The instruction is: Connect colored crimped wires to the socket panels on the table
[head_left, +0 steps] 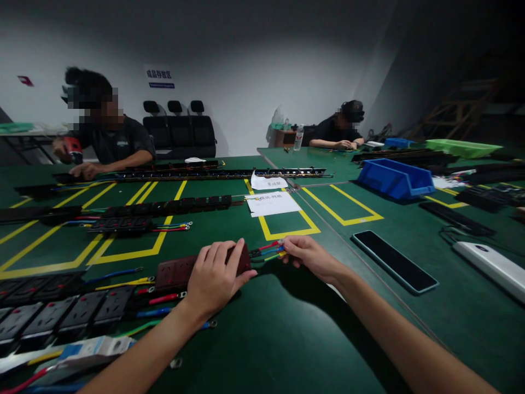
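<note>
My left hand (215, 276) lies over a dark red socket strip (174, 273), fingers across its top and thumb along the near side. Red, blue and green wires (266, 252) come out of the strip's right end. Their tips are pinched between the fingers and thumb of my right hand (301, 250), which partly hide them. Left of my left hand lie black socket modules (80, 314) in rows, with coloured leads ending in ring terminals. A shorter black socket strip (121, 225) with leads sits farther back.
White paper sheets (274, 203) lie ahead. To the right are a phone (394, 261), a white device (492, 268) and a blue bin (394, 180). Across the table, one person (118, 139) holds a red power tool (74, 149); another person (338, 128) sits farther right.
</note>
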A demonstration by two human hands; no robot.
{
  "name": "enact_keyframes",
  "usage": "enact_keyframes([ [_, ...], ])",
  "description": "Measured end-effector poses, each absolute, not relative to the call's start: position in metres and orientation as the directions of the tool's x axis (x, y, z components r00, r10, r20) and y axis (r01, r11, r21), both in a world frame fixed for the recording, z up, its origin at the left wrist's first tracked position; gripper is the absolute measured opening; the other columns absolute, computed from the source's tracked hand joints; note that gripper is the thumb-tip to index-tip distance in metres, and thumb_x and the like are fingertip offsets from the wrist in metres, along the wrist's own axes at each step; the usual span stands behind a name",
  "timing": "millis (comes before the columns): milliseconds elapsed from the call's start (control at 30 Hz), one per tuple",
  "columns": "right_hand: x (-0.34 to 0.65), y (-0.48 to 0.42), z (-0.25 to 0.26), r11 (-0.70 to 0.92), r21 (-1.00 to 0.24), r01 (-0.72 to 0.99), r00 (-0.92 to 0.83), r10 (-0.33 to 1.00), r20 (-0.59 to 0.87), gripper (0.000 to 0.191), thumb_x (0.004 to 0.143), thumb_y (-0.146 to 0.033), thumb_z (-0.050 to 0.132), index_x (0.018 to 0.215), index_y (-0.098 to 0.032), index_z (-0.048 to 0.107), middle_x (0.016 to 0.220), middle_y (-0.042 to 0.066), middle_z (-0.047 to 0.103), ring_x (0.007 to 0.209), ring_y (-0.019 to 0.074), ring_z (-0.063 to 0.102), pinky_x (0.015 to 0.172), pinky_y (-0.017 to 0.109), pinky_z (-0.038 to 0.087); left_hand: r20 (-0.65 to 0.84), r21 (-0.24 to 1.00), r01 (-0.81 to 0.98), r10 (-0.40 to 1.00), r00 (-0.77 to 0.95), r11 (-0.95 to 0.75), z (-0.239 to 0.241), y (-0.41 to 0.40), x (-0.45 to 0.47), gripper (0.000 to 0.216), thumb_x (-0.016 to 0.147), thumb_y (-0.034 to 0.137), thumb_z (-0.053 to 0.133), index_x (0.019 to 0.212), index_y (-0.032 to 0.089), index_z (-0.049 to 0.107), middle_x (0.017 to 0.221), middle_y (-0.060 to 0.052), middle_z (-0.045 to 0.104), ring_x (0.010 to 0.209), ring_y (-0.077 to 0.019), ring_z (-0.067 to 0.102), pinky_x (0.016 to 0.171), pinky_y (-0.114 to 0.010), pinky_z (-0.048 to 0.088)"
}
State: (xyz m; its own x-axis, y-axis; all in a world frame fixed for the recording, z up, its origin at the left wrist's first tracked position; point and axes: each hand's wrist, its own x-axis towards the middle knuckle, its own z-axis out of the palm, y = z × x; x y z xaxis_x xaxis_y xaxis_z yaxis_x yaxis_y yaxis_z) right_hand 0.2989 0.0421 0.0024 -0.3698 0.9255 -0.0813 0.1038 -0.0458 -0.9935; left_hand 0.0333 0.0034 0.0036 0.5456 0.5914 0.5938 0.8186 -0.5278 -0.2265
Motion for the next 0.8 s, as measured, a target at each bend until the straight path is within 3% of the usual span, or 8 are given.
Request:
enact_keyframes([
  [167, 0.302, 0.044, 0.008, -0.069, -0.983, 0.17, -0.361, 0.924, -0.127, 0.06, 0.078, -0.071, 0.066, 0.099, -0.015, 0.07, 0.085, 0.005, 0.067, 0.066, 0.0111, 0.056, 0.049, 0.02, 0.036, 0.572, -0.231, 0.828, 0.617, 0.541, -0.511, 0.003, 0.005, 0.035, 0.064, 0.099, 0.057, 0.046, 0.134, 0.006, 0.059, 0.11, -0.019, 0.065, 0.1, -0.0318, 0.06, 0.081, -0.045, 0.048],
  [300, 0.304, 0.047, 0.005, 0.033, -0.96, 0.279, -0.282, 0.958, -0.049, 0.054, 0.086, -0.064, 0.062, 0.111, -0.017, 0.071, 0.091, 0.007, 0.069, 0.071, 0.0137, 0.058, 0.051, 0.022, 0.041, 0.548, -0.205, 0.829, 0.64, 0.538, -0.521, 0.002, 0.006, 0.036, 0.063, 0.098, 0.058, 0.046, 0.133, 0.008, 0.06, 0.111, -0.018, 0.065, 0.099, -0.0315, 0.06, 0.081, -0.045, 0.048],
  [467, 0.302, 0.046, -0.006, 0.281, -0.873, 0.398, -0.326, 0.933, 0.152, 0.049, 0.083, -0.05, 0.072, 0.122, -0.021, 0.065, 0.112, 0.009, 0.069, 0.09, 0.0193, 0.063, 0.075, 0.032, 0.052, 0.535, -0.178, 0.826, 0.652, 0.537, -0.534, 0.001, 0.007, 0.035, 0.062, 0.099, 0.058, 0.043, 0.133, 0.009, 0.06, 0.113, -0.018, 0.066, 0.102, -0.0313, 0.061, 0.082, -0.045, 0.049],
  [633, 0.298, 0.039, -0.002, 0.448, -0.7, 0.557, -0.438, 0.874, 0.211, 0.04, 0.085, -0.042, 0.072, 0.119, -0.022, 0.067, 0.111, 0.008, 0.067, 0.091, 0.0202, 0.062, 0.078, 0.032, 0.049, 0.501, -0.154, 0.842, 0.694, 0.517, -0.517, 0.0, 0.008, 0.036, 0.057, 0.1, 0.056, 0.044, 0.131, 0.01, 0.061, 0.113, -0.017, 0.066, 0.101, -0.0303, 0.061, 0.082, -0.044, 0.049],
  [800, 0.292, 0.036, 0.001, 0.453, -0.638, 0.624, -0.404, 0.885, 0.233, 0.024, 0.095, -0.034, 0.058, 0.112, -0.021, 0.069, 0.101, 0.008, 0.067, 0.09, 0.0209, 0.062, 0.08, 0.034, 0.047, 0.455, -0.11, 0.848, 0.732, 0.506, -0.518, 0.003, 0.006, 0.037, 0.056, 0.097, 0.055, 0.052, 0.131, 0.011, 0.061, 0.112, -0.016, 0.066, 0.101, -0.0301, 0.06, 0.082, -0.044, 0.05],
])
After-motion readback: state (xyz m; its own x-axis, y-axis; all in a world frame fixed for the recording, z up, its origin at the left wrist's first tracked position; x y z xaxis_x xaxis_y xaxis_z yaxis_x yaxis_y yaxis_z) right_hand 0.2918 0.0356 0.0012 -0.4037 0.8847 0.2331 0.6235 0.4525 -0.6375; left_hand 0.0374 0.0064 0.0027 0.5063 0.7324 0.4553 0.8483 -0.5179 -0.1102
